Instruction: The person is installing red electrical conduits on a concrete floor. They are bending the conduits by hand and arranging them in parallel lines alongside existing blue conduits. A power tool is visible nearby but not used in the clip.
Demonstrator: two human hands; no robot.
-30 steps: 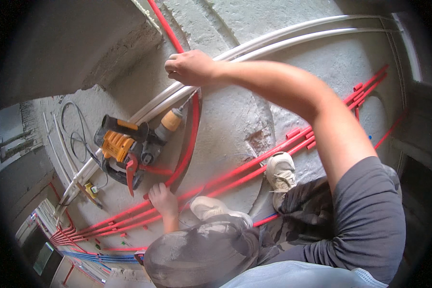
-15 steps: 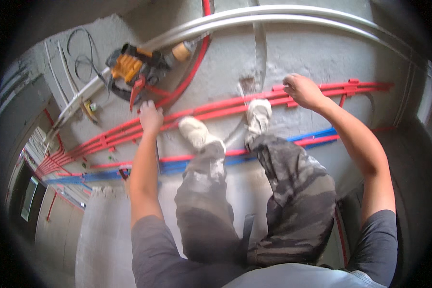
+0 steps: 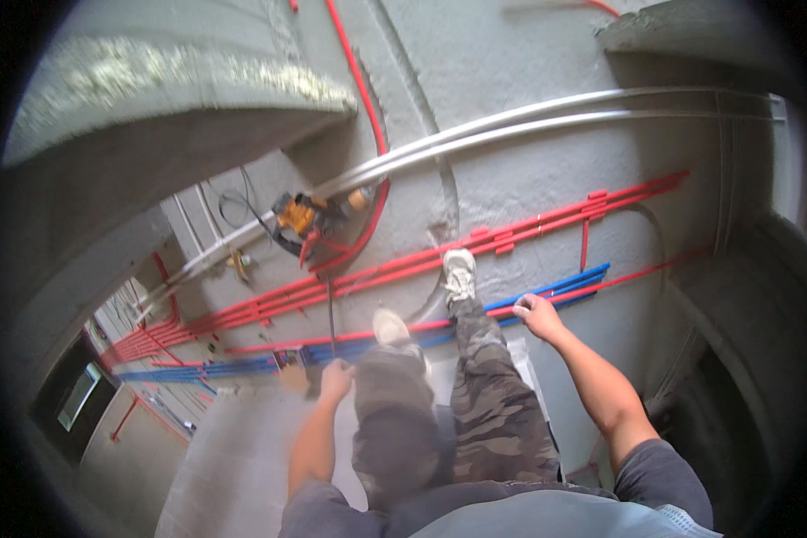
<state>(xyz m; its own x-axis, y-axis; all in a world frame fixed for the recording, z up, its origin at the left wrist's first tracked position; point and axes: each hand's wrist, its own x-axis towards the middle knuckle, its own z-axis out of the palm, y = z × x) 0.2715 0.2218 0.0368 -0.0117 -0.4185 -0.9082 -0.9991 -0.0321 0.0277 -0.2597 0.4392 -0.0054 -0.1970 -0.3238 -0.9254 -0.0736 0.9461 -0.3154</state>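
Grey concrete floor (image 3: 520, 166). Left hand (image 3: 336, 379): grip unclear, thin dark rod (image 3: 331, 314) near fingertips. Right hand (image 3: 538, 316): fingers loosely curled, apparently empty; red plastic pipes (image 3: 594, 205) beyond. Trip risk: beige shoe (image 3: 460, 273) catching pipes.

No words, numbers, brands or signs could be read; the orange-and-black power drill (image 3: 299, 216), slim red plastic pipes (image 3: 504, 241) and straight blue plastic pipes (image 3: 581, 282) showed nothing legible.
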